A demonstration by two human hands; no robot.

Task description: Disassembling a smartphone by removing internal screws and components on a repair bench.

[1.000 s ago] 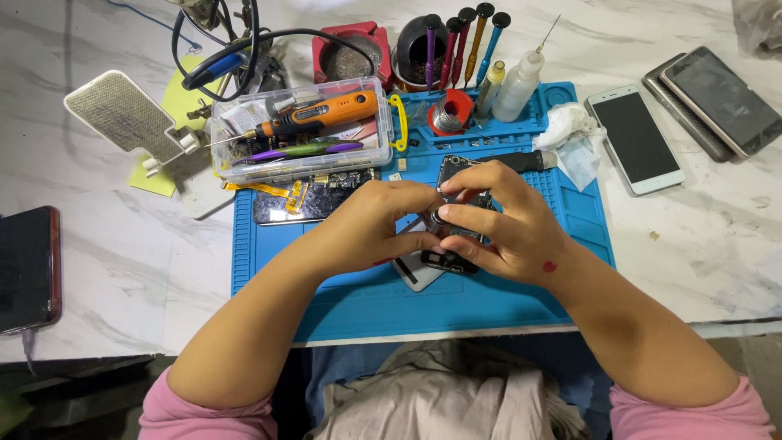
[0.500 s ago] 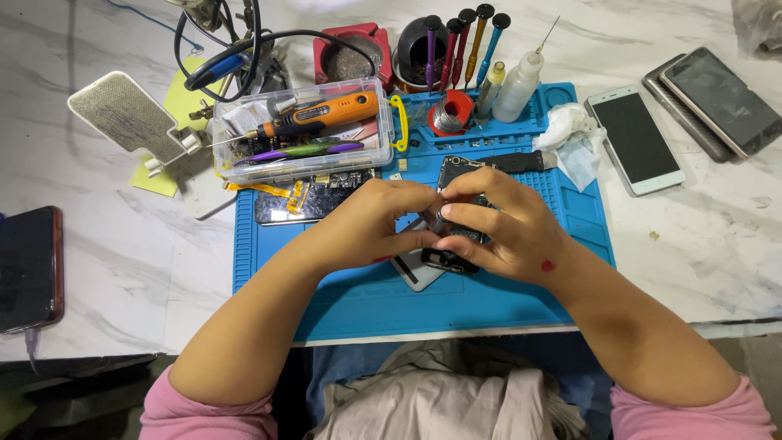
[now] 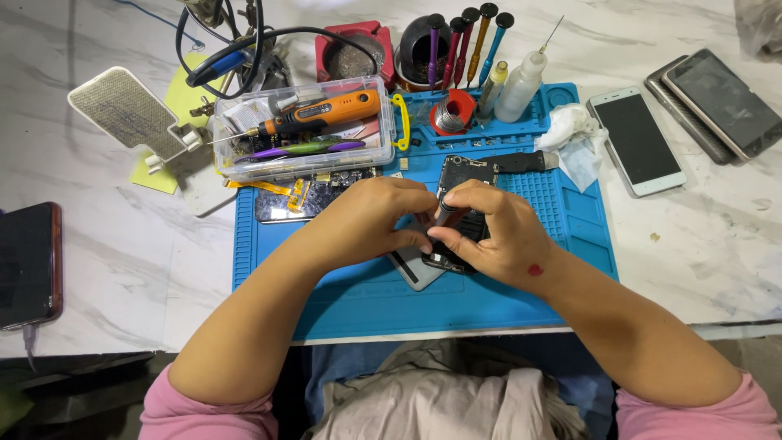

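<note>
Both hands (image 3: 440,228) gripping opened phone (image 3: 464,208); clear box (image 3: 303,126) holds orange driver (image 3: 322,112).

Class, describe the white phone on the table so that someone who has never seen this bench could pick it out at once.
Start at the blue work mat on the marble table. Just off its right edge, beside crumpled tissue, lies the white phone. Unlike the two dark phones further right, it has a white frame.
</note>
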